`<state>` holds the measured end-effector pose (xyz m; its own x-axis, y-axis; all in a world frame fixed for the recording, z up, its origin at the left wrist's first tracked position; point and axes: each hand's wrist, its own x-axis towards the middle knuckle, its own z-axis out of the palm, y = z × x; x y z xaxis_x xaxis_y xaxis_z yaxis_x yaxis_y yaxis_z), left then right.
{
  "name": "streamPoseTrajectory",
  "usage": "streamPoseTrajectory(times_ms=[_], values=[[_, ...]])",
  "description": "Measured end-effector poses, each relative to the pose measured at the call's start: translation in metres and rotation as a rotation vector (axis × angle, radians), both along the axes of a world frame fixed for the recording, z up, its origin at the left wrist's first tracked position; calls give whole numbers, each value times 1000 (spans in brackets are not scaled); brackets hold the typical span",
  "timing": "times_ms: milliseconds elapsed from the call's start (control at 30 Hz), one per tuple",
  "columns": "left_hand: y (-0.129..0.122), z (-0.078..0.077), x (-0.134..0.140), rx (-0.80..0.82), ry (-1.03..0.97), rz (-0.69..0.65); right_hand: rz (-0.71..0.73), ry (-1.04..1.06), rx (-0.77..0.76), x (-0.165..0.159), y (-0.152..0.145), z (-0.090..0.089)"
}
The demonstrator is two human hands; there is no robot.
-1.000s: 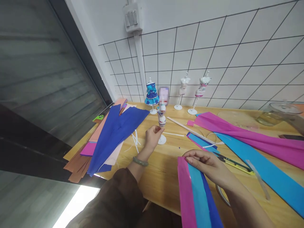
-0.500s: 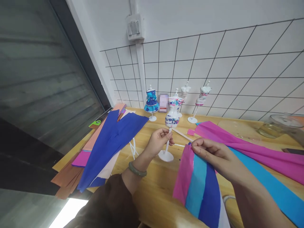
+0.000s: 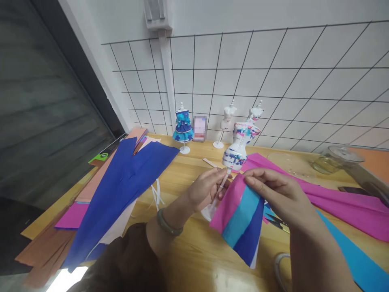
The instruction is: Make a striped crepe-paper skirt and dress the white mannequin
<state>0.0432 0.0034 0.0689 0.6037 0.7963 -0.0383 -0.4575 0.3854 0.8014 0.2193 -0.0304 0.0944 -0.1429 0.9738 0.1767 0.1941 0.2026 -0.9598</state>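
In my left hand (image 3: 208, 188) is the thin stem of a small white mannequin stand (image 3: 235, 152). Its torso is spotted with pink and blue colour and tilts to the right. Between the thumb and fingers of my right hand (image 3: 270, 188) I pinch the gathered top of a striped crepe paper piece (image 3: 243, 215). Pink, light blue, dark blue and white bands fan downward from the pinch, in front of the stand's stem and part of its round base. The paper's top edge lies close under the torso; whether they touch I cannot tell.
Behind stand a mannequin in a blue paper dress (image 3: 183, 127), a phone (image 3: 199, 129) and two white mannequins, one at the back (image 3: 227, 117). Blue crepe paper (image 3: 121, 178) covers the left, pink crepe paper (image 3: 343, 198) the right. Scissors (image 3: 278, 222) and a glass teapot (image 3: 334, 158) are at right.
The mannequin stand has gone from nearly upright to tilted right, its torso nearer my right hand. My right hand has brought the striped paper in against the stem. The camera view has shifted.
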Motion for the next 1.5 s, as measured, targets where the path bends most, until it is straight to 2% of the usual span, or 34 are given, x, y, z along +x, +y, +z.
streamPoseTrajectory(times_ms=[133,233,400,567,733,933,1067,1300,1500], values=[[0,3,-5,15,47,-55,-164,-39,-42,6,3,0],[-1,4,-7,50,93,-43,-200,-93,-96,6,3,2],[0,4,-7,45,111,8,-133,-190,-167,6,5,0],[1,2,-8,89,117,8,-71,-144,-167,4,6,-3],[-1,1,-7,159,203,62,-106,-144,-93,6,3,-2],[-5,-2,-3,172,239,101,-48,-174,-4,-2,-2,4],[-6,-2,-2,176,250,98,-74,-186,-3,-7,-4,7],[-7,0,-1,161,271,137,-79,-131,-19,-8,-2,1],[-10,2,0,144,217,91,-104,-145,5,-12,-2,3]])
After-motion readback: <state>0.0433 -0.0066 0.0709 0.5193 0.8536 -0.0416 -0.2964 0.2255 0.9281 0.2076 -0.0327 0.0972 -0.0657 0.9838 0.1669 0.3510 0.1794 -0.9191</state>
